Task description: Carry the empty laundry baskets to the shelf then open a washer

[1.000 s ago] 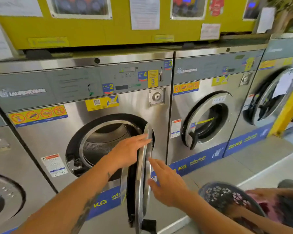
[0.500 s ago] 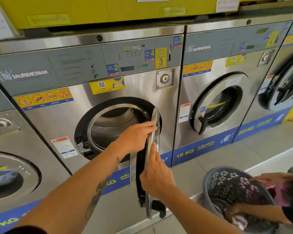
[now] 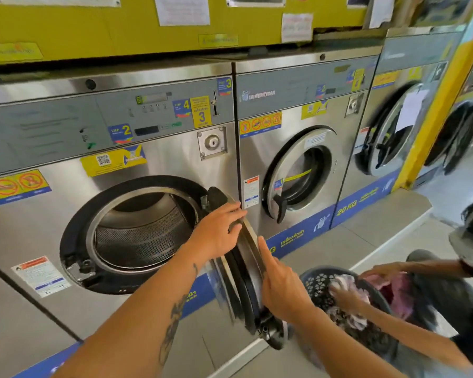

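HEAD VIEW
- Washer: door stands out edge-on, drum exposed (opening step judged nearly complete).
- Left hand: fingers straight, laid over door rim, not clamped.
- Right hand: palm on outer face, index straight. Other fingers hidden, so grip cannot be told.
- Procedure: push door fully back with steady force. Keep fingers clear of hinge gap.
- Grey laundry basket holds clothes, sits just beside door. Avoid striking it or other person's hand.
- Empty baskets, shelf: not in view.

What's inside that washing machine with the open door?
Only a bare perforated steel drum shows; no clothes in view. Its near bottom is hidden below the opening's rim, its right edge behind the left hand on the door.
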A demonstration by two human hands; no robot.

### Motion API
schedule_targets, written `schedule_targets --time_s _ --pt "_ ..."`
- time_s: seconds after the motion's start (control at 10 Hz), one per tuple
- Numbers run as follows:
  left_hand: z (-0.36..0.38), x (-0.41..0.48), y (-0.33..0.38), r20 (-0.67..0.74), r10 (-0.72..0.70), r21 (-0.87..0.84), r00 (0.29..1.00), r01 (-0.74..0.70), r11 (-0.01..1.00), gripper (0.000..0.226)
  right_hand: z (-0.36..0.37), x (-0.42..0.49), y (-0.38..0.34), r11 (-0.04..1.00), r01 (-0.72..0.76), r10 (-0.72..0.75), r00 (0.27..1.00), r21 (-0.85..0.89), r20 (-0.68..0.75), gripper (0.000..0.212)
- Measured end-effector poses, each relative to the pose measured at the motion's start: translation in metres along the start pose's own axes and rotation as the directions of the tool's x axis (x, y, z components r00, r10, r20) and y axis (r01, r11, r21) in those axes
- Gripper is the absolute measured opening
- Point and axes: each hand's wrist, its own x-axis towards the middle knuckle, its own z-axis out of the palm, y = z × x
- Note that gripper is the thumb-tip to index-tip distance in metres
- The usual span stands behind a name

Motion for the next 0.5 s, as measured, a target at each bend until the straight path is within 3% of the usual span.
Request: schedule_targets --time_s 0.2,0.4,0.5 --pt "0.009 0.015 0.026 0.097 -0.085 -0.011 0.992 0.086 0.996 0.053 -0.016 0.008 0.023 0.998 -0.054 0.053 0.998 -0.028 -0.032 0.098" --pt "0.002 -0.019 0.028 -0.008 -0.19 -0.084 0.982 0.189 0.978 0.048 -0.012 0.005 0.011 0.997 -0.064 0.061 0.995 -0.042 -0.077 0.086" --pt "-0.009 -0.054 0.013 -0.077 -0.295 -0.09 0.952 0.288 0.953 0.043 -0.019 0.003 -0.009 0.982 0.039 -0.075 0.978 -0.182 -0.196 0.075"
